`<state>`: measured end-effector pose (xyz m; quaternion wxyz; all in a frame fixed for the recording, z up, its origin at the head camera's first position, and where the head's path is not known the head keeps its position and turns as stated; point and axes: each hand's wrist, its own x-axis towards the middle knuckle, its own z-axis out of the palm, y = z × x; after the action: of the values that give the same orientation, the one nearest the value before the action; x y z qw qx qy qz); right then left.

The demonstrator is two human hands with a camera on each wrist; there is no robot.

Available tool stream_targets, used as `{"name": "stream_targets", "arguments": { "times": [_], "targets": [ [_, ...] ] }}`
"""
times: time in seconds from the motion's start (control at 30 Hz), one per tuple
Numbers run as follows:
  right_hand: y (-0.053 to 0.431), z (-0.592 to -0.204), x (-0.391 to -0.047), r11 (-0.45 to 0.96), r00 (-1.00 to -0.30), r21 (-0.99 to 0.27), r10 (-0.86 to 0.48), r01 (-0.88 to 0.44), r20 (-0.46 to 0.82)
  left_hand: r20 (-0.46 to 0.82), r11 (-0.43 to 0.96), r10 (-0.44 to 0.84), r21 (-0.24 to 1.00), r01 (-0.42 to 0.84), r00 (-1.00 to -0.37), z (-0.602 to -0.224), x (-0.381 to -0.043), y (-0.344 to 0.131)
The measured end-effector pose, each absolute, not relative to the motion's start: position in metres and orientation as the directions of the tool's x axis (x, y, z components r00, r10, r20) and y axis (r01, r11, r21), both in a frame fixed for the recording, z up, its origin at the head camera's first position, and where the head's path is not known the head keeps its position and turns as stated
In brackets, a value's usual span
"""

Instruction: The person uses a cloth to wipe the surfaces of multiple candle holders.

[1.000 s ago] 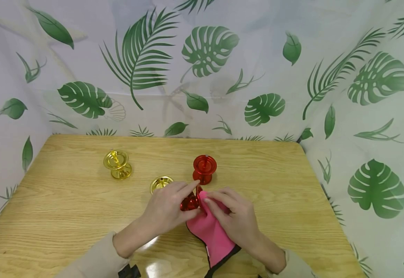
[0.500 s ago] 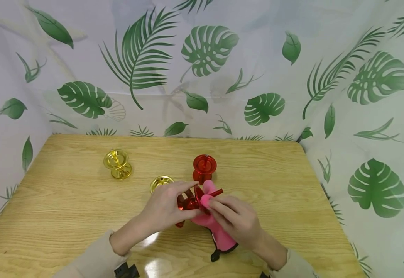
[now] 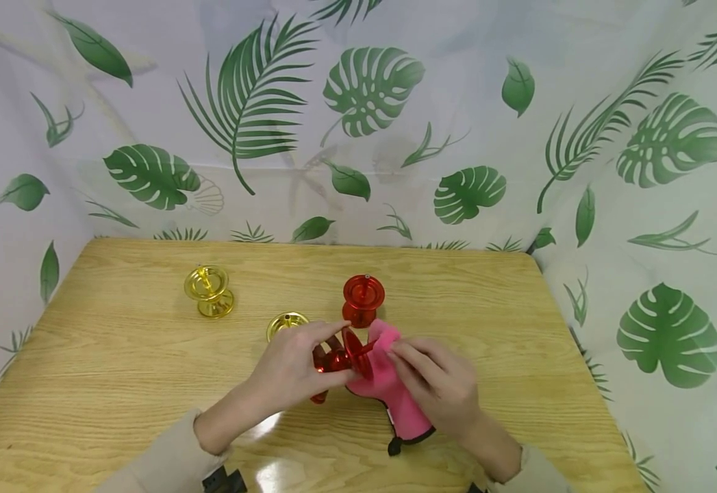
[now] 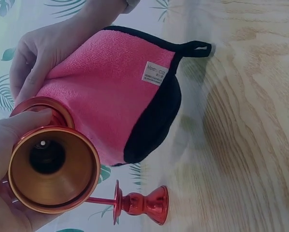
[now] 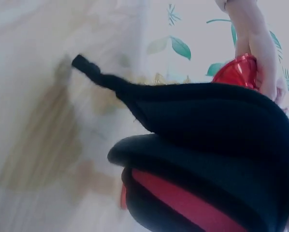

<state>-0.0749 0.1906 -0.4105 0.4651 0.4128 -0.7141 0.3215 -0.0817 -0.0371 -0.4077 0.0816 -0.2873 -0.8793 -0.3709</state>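
A glossy red candle holder [image 3: 358, 354] lies tilted on its side in my left hand [image 3: 290, 359], its dish and spike pointing right. My left thumb and fingers grip it around the dish and stem; in the left wrist view its hollow base [image 4: 55, 169] faces the camera. With my right hand [image 3: 441, 383] I pinch a pink cleaning cloth [image 3: 398, 404] with black edging, bunched around the spike's outer end. The cloth's dark underside [image 5: 207, 125] hides most of my right hand in the right wrist view. A second red candle holder [image 3: 363, 296] stands upright just behind.
Toward the back left of the wooden table [image 3: 118, 356] stands a gold candle holder [image 3: 209, 291]. Another gold candle holder [image 3: 285, 322] is partly hidden behind my left hand. A leaf-print curtain [image 3: 395, 157] encloses the table at the back and sides.
My right hand has drawn the cloth rightward from the dish to the spike's end, so dish and part of the spike now show. My left hand keeps its grip almost unmoved.
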Motion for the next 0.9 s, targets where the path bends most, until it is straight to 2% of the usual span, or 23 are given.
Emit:
{"name": "stream_targets", "arguments": {
  "times": [0.3,0.63,0.77,0.9],
  "targets": [
    [0.179,-0.42,-0.066,0.355,-0.29,-0.159,-0.352,-0.921,0.89,0.366,0.538,0.449,0.618,0.573,-0.815,-0.408,-0.08,-0.034],
    [0.191,-0.419,-0.073,0.257,-0.352,-0.289,-0.252,-0.922,0.901,0.199,0.428,0.351,0.835,0.346,-0.915,-0.405,-0.078,-0.035],
    [0.197,-0.415,-0.076,0.227,-0.337,-0.287,-0.229,-0.931,0.913,0.18,0.371,0.284,0.885,0.281,-0.942,-0.404,-0.08,-0.034],
    [0.2,-0.411,-0.078,0.206,-0.279,-0.231,-0.251,-0.951,0.927,0.165,0.295,0.221,0.928,0.227,-0.961,-0.402,-0.083,-0.033]
  ]
}}
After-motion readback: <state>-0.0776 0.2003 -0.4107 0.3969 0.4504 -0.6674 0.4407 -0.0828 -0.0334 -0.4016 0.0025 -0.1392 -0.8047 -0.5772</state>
